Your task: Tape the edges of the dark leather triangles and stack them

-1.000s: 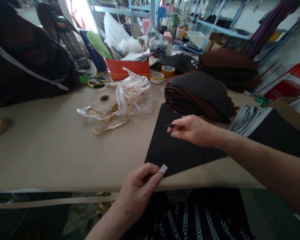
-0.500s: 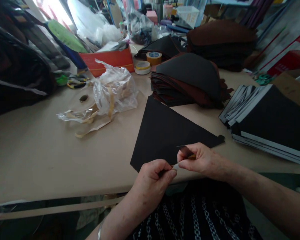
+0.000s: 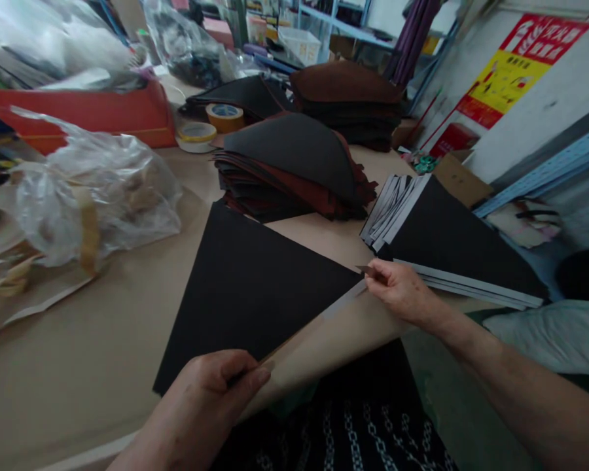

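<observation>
Faces a tan tabletop [image 3: 78,366] spreading across the left and middle of the frame. Has a black panel [image 3: 240,281] flat on it at the centre, then a pile of pale-edged black panels [image 3: 456,242] at centre right and a pile of brown and black pieces [image 3: 289,163] just beyond the flat panel. Has an orange-red box [image 3: 137,121] at upper left, with a crumpled clear plastic bag [image 3: 112,203] just below. Holds the left hand [image 3: 211,386] at lower centre, by the panel's near edge, and the right hand [image 3: 397,288] right of centre, at the panel's right corner. Closes left thumb and forefinger together on a narrow pale strip [image 3: 344,299] along that near edge; clamps right fingertips on a thin dark blade [image 3: 368,270] pointing left
</observation>
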`<act>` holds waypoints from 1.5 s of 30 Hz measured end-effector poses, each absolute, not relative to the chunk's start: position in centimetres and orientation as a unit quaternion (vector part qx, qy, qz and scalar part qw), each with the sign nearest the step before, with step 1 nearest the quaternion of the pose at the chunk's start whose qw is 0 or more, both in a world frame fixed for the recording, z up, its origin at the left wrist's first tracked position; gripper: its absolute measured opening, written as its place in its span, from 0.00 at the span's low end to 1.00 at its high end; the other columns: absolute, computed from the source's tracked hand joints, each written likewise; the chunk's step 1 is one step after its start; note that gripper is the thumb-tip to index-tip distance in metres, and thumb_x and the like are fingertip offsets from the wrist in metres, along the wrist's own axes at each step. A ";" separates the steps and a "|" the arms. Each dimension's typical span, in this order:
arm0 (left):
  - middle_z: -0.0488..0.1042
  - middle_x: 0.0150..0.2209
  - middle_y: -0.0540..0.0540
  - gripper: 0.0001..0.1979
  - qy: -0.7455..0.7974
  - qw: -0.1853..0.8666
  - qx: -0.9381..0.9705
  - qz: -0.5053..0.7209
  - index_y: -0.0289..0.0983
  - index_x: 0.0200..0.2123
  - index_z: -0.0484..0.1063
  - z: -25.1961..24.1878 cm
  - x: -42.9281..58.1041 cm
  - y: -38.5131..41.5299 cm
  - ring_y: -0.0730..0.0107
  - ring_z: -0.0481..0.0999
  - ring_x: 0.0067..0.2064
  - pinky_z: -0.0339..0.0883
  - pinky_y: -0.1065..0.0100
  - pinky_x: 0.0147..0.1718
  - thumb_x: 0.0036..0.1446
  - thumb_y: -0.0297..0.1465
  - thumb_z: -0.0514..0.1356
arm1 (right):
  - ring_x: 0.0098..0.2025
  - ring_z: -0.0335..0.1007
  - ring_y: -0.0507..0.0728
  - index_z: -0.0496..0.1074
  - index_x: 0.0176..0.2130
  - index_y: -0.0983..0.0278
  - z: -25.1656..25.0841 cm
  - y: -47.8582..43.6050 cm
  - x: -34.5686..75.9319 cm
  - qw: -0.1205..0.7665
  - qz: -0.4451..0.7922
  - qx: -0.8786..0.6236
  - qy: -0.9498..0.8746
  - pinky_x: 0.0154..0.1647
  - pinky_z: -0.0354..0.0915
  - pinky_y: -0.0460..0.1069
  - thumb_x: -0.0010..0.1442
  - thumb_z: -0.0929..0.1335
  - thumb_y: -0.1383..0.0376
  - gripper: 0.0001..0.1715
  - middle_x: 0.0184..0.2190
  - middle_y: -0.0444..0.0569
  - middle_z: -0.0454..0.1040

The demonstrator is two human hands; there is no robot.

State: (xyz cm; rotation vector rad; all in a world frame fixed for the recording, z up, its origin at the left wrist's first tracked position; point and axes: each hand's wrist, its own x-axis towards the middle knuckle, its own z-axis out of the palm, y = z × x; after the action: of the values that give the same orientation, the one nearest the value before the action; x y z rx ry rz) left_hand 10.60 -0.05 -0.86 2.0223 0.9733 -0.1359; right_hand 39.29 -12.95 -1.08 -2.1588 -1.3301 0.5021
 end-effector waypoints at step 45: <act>0.58 0.17 0.52 0.21 0.400 0.348 0.830 -0.175 0.37 0.18 0.64 -0.3 11.7 0.8 0.73 0.59 0.22 0.50 0.68 0.23 0.52 0.46 0.46 | 0.20 0.50 0.46 0.66 0.31 0.64 -1.0 -8.9 38.7 0.405 0.407 -0.687 -0.445 0.21 0.48 0.45 0.54 0.65 0.65 0.04 0.20 0.37 0.58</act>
State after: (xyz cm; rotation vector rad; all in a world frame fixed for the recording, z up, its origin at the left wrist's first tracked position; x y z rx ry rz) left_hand 11.72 0.82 -0.29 2.1513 1.0360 -0.4534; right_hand 38.67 -8.90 -0.96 -1.7346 -1.1235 1.0283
